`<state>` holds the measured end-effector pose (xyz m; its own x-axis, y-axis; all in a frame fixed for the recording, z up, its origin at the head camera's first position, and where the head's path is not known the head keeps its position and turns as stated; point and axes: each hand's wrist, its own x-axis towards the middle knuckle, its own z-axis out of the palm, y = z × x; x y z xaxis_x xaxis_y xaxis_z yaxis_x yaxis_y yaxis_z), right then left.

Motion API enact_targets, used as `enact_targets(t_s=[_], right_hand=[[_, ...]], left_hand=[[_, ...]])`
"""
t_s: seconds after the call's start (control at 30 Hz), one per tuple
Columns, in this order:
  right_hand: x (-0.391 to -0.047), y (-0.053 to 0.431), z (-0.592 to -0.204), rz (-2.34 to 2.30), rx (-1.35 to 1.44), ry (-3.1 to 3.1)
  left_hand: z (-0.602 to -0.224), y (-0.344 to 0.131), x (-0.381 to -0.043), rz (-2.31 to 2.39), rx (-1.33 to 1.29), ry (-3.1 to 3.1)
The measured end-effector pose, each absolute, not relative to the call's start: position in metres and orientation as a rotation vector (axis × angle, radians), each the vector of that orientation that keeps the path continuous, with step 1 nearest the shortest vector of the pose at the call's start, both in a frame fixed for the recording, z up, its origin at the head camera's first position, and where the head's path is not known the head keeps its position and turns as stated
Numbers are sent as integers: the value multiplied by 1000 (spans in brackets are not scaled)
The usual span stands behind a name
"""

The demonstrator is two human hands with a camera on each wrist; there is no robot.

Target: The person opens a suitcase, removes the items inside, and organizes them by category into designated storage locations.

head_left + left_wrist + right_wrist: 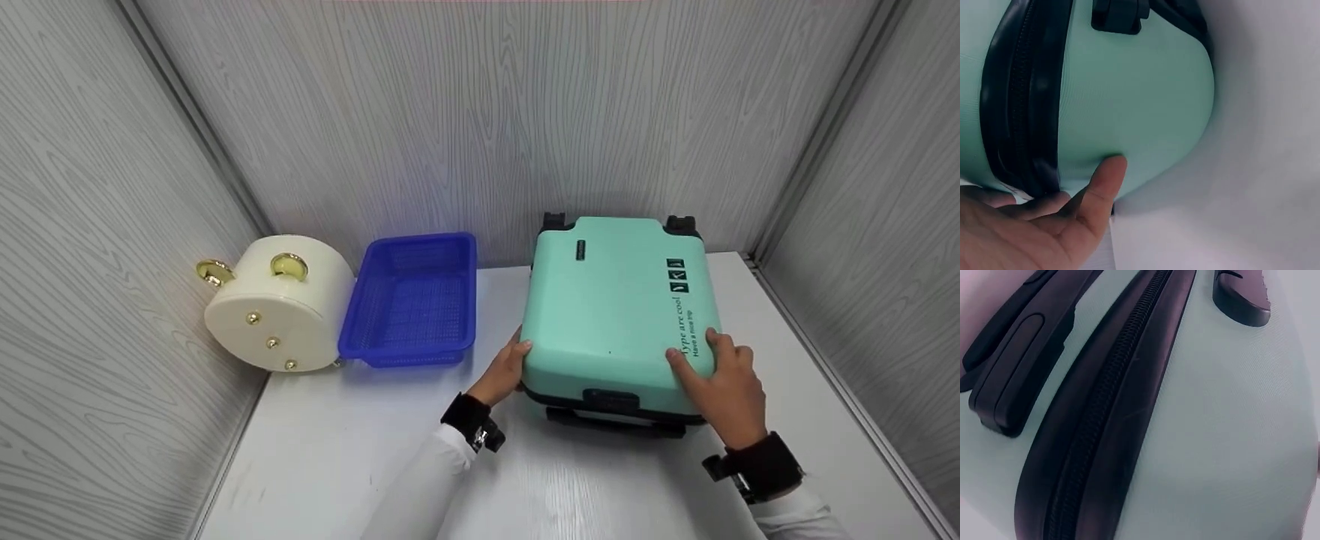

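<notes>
Suitcase (611,300), light green, sits toward the right of the white table (330,457), its black wheels (681,224) at the far end. The left hand (504,373) grips one near corner, thumb on the green shell. The right hand (729,394) grips the other near corner, thumb on top, though its lower fingertips are hard to see. A blue basket (424,307) and a round cream tub (322,277) are on the left.
</notes>
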<state>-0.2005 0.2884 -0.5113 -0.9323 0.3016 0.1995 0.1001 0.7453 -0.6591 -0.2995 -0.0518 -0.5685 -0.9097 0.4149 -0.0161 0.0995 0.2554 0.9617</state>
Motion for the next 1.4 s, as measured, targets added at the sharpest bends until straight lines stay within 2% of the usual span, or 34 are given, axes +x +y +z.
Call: enact_targets(t_s=[0.5, 0.63, 0.8, 0.87, 0.97, 1.03, 1.1, 1.17, 1.27, 1.4], right_hand=[[-198, 275, -515, 904, -280, -2587], [-199, 282, -513, 909, -246, -2601], [-200, 304, -510, 1002, -183, -2607], [-200, 314, -511, 1063, -186, -2585], [-199, 325, -515, 1141, -205, -2536], [-198, 329, -520, 1179, -164, -2522], [-198, 330, -524, 1186, -62, -2532], [-199, 328, -528, 1161, 77, -2558], [-202, 324, -535, 1050, 244, -2575], [-203, 318, -543, 928, 328, -2543]], left_hand=[[-571, -56, -321, 1797, 385, 2152], [-570, -48, -309, 1899, 394, 2242], [-562, -31, -277, 1892, 307, 2846], [-561, -25, -263, 1787, 486, 3178], [-565, -16, -240, 1468, 1070, 3502], [-570, -6, -225, 1168, 1440, 3525], [-579, 4, -212, 855, 1639, 3455], [-589, 14, -203, 534, 1679, 3402], [-603, 26, -198, 121, 1588, 3388], [-616, 36, -202, -204, 1494, 3414]])
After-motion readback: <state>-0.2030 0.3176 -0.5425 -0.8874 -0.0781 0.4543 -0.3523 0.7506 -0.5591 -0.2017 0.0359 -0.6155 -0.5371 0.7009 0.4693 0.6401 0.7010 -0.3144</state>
